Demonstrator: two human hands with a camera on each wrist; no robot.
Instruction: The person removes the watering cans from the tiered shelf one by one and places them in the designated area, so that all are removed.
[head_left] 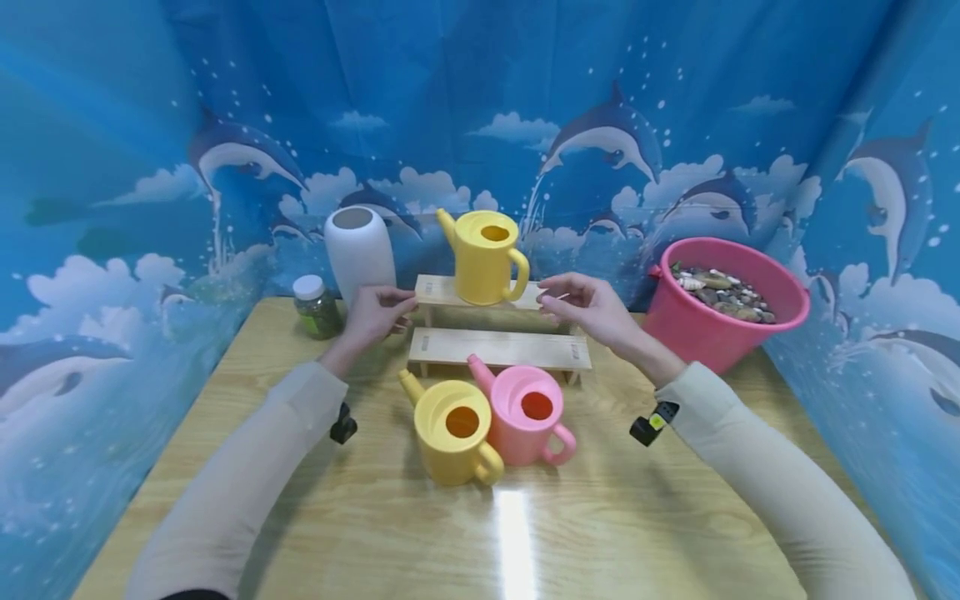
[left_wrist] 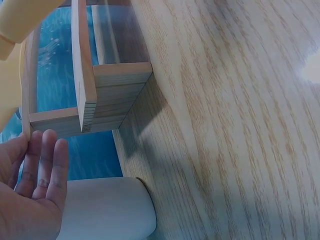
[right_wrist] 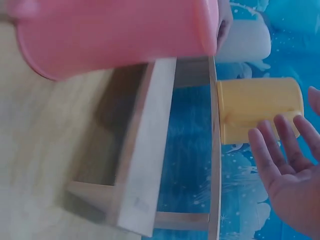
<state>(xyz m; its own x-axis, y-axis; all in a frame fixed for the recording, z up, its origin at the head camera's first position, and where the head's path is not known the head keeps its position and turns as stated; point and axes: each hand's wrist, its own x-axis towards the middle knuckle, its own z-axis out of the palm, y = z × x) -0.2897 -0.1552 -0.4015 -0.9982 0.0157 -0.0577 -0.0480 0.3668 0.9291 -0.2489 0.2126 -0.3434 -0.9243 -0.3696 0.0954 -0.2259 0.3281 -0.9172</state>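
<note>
Left fingers pinch the shelf (pink bucket holds stones).

Two-tiered wooden stand, seemingly level

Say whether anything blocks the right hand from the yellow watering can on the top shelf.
Nothing visible stands between the right hand and the upper yellow watering can; its handle faces that hand. The pink watering can sits lower, off that path.

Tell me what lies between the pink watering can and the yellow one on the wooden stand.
In the head view, the lower wooden shelf lies between the pink watering can and the upper yellow watering can.
</note>
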